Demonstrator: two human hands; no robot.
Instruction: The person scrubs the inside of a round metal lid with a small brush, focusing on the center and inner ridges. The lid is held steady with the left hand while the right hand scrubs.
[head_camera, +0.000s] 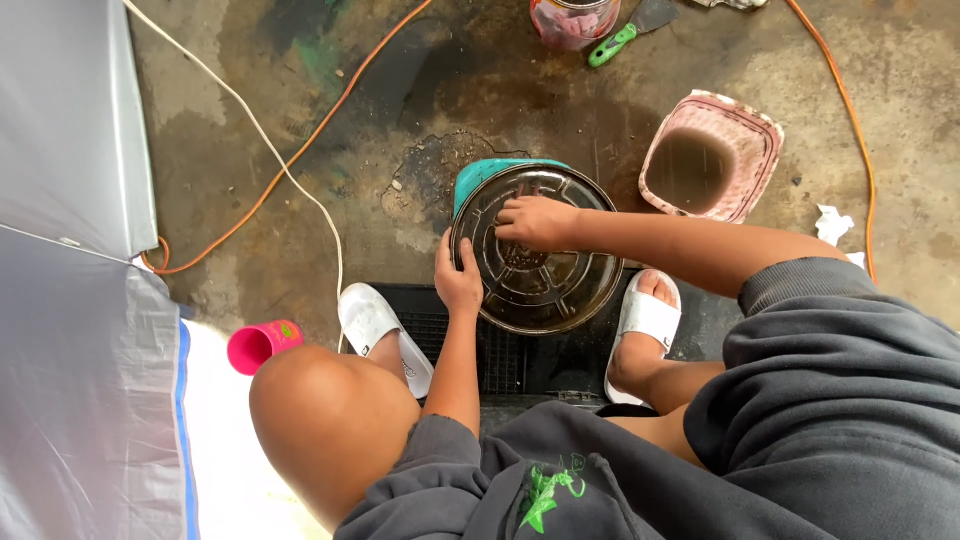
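A round dark metal lid (545, 285) lies flat on top of a teal container (478, 175) between my feet. My left hand (458, 280) grips the lid's left rim with the thumb on top. My right hand (535, 222) rests on the upper part of the lid, fingers curled down and pressing on its surface; I cannot tell whether it holds anything under the fingers. Both forearms reach down from dark grey sleeves.
A pink square tub (712, 155) of murky water stands at the right. A pink cup (262, 345) lies by my left knee. An orange cable (300, 150) and a white cord (250, 120) cross the stained concrete. A jar (572, 20) and green-handled scraper (625, 35) sit at the top. Grey panel (70, 200) on the left.
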